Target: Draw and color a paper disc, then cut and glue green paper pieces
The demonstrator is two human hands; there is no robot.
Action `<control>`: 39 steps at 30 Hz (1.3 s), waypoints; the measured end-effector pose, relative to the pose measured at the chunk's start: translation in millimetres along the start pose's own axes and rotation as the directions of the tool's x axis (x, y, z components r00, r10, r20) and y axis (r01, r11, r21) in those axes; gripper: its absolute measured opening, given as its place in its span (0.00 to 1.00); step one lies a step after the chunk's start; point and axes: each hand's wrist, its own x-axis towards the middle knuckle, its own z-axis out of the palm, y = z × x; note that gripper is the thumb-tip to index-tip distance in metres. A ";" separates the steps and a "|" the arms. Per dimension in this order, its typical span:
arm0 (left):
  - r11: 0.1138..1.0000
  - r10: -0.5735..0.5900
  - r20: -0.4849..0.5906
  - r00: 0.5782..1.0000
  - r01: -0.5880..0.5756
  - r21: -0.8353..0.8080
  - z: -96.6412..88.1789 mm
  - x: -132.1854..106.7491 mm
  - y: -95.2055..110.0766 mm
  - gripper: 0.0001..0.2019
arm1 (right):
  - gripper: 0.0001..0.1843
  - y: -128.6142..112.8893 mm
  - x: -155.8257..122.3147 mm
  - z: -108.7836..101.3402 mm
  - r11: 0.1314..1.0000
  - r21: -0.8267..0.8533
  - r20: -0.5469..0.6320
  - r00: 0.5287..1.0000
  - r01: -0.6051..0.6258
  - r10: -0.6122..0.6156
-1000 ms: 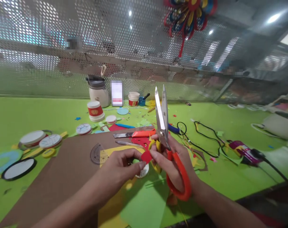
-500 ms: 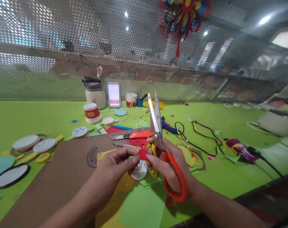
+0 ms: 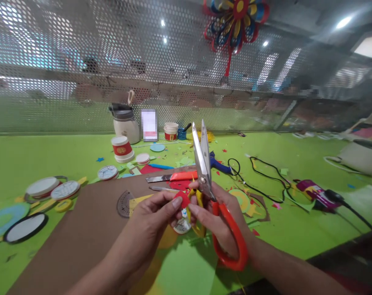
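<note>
My right hand (image 3: 218, 219) grips large scissors (image 3: 204, 172) with orange and yellow handles, blades pointing up and slightly apart. Between thumb and fingers, my left hand (image 3: 152, 221) pinches a small red paper piece (image 3: 182, 199), which also touches my right fingertips. Under both hands lie a brown sheet (image 3: 81, 233), yellow paper and green paper on the green table (image 3: 35, 151).
A craft knife with an orange handle (image 3: 173, 177), a protractor (image 3: 124, 203), round discs (image 3: 53, 189), paper cups (image 3: 122, 148), a white jug (image 3: 126, 123), a blue glue gun (image 3: 219, 164), black cables (image 3: 262, 176) and a purple tool (image 3: 311, 191) lie around. A perforated metal screen (image 3: 81, 61) backs the table.
Both hands and the scissors shifted slightly left with the red piece held between them; the pinch on it has tightened. The camera view moved a little.
</note>
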 end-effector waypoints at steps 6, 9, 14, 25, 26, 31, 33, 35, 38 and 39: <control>0.966 0.196 -0.098 0.976 -0.175 0.191 -15.7 -3.6 20.9 0.11 | 0.14 -13.3 2.5 -23.6 0.918 -0.395 0.161 0.987 0.037 0.029; 0.946 0.249 -0.095 0.964 -0.221 0.239 -20.5 -4.1 30.6 0.11 | 0.14 -9.3 2.0 -25.0 0.876 -0.473 0.249 0.968 0.090 0.036; 0.943 0.271 -0.102 0.957 -0.242 0.230 -20.7 -4.2 34.8 0.09 | 0.14 -0.4 -4.1 -17.9 0.879 -0.463 0.322 0.945 0.111 0.051; 0.945 0.274 -0.122 0.954 -0.244 0.218 -21.0 -2.5 28.5 0.09 | 0.19 -1.4 -5.5 -12.3 0.890 -0.437 0.326 0.945 0.130 0.022; 0.946 0.272 -0.114 0.955 -0.244 0.213 -21.1 -2.3 27.9 0.08 | 0.19 -1.9 -5.6 -12.1 0.887 -0.445 0.325 0.945 0.122 0.034; 0.953 0.254 -0.103 0.962 -0.230 0.196 -20.3 -3.4 28.0 0.08 | 0.18 -3.8 -6.1 -12.8 0.888 -0.455 0.342 0.934 0.070 0.102; 0.955 0.249 -0.107 0.963 -0.225 0.195 -19.6 -4.1 29.2 0.08 | 0.18 -4.0 -6.6 -12.0 0.895 -0.441 0.331 0.939 0.065 0.095; 0.956 0.242 -0.107 0.964 -0.218 0.195 -19.0 -4.6 30.2 0.08 | 0.19 -3.5 -7.2 -10.5 0.901 -0.430 0.304 0.950 0.062 0.079; 0.959 0.243 -0.123 0.962 -0.219 0.181 -18.7 -5.0 30.3 0.08 | 0.21 -2.1 -8.3 -8.0 0.901 -0.430 0.275 0.959 0.062 0.066; 0.959 0.243 -0.125 0.962 -0.220 0.176 -18.8 -4.9 29.9 0.08 | 0.21 -1.7 -8.7 -7.4 0.899 -0.432 0.273 0.960 0.068 0.059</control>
